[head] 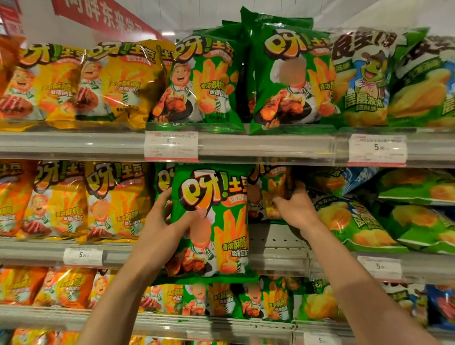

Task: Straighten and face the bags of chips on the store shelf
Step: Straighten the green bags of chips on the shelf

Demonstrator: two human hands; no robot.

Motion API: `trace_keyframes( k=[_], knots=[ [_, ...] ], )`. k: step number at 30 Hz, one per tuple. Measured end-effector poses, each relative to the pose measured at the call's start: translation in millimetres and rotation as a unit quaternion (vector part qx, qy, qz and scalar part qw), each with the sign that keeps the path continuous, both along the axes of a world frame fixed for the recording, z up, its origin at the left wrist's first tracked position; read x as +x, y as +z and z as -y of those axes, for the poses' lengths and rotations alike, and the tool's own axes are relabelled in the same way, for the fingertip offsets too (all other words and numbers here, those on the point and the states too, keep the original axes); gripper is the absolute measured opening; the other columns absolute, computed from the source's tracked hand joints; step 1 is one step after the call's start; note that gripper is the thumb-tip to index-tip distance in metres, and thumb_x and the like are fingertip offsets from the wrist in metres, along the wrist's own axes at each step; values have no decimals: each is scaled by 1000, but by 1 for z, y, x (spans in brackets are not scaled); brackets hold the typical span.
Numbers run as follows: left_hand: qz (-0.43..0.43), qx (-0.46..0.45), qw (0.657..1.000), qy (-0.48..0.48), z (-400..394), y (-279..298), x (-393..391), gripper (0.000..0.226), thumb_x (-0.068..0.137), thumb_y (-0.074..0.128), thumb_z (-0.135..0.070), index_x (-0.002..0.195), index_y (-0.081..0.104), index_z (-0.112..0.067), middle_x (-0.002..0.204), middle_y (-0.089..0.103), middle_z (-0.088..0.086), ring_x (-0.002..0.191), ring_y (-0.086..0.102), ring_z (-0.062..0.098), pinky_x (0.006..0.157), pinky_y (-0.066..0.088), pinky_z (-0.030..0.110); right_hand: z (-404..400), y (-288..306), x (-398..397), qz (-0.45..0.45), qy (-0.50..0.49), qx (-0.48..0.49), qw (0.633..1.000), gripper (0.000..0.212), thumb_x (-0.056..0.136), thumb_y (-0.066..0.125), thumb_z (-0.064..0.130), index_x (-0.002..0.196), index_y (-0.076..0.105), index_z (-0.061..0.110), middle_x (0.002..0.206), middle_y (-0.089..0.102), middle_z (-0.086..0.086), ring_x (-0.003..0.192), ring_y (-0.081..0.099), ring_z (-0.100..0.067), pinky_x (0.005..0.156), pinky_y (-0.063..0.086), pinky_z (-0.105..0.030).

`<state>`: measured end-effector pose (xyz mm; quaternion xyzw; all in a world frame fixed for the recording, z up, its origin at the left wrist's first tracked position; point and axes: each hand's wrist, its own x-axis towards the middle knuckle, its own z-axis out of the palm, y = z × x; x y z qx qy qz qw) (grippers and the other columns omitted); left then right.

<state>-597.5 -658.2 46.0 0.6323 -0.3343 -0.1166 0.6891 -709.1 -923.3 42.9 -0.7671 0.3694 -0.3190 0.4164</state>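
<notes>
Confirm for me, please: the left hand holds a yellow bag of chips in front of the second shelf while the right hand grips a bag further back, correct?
Not quite: in the head view, the left hand holds a green bag of chips, not yellow. The right hand does grip a bag further back.

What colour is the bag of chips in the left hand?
Green, with orange and yellow lettering: the bag of chips held by the left hand, in the head view.

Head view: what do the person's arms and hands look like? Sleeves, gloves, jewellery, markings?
Both forearms are bare from the bottom edge of the picture up to the wrists, with no sleeve in view. The left hand and the right hand are ungloved. No watch, bracelet or band shows on either wrist, and no ring shows on the visible fingers. No markings or tattoos are visible on the arms.
</notes>
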Motion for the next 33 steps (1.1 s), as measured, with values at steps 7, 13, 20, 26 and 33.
trace_keyframes(
  k=[7, 13, 20, 26, 33],
  knots=[
    [56, 12, 998, 7, 55, -4, -22, 54, 86, 77, -37, 129, 45, -44, 102, 64, -42, 94, 60, -21, 68, 48, 3, -24, 15, -51, 58, 146, 16, 987, 71, 66, 55, 90, 116, 61, 40, 111, 68, 21, 102, 63, 8, 92, 51, -25],
    [91, 45, 995, 18, 104, -1, -30, 72, 89, 72, -45, 149, 35, -29, 130, 56, -23, 117, 53, -14, 90, 42, 6, -20, 2, -45, 107, 129, 41, 985, 37, 83, 74, 49, 113, 54, 40, 103, 61, 27, 87, 64, 16, 67, 52, -10],
    [172, 101, 979, 34, 104, -22, -27, 90, 91, 70, -45, 160, 16, -24, 159, 38, -5, 144, 37, 11, 115, 35, 32, -18, -12, -35, 58, 90, -13, 994, 40, 91, 64, 50, 124, 44, 40, 103, 63, 24, 96, 64, 1, 89, 56, -37],
    [164, 121, 979, 15, 97, -33, -22, 84, 92, 63, -50, 160, 21, -21, 160, 36, -4, 145, 36, 14, 117, 35, 37, -25, -13, -33, 20, 81, -33, 996, 31, 94, 55, 55, 119, 46, 39, 109, 67, 15, 99, 66, -7, 91, 55, -40],
    [132, 85, 987, -47, 78, -27, -21, 99, 71, 58, -75, 156, 28, -33, 150, 38, -21, 138, 40, 3, 114, 38, 30, -36, -5, -53, 69, 53, -26, 996, 69, 90, 67, 46, 149, 35, 28, 120, 53, 28, 118, 53, -3, 102, 47, -30]
  ],
)
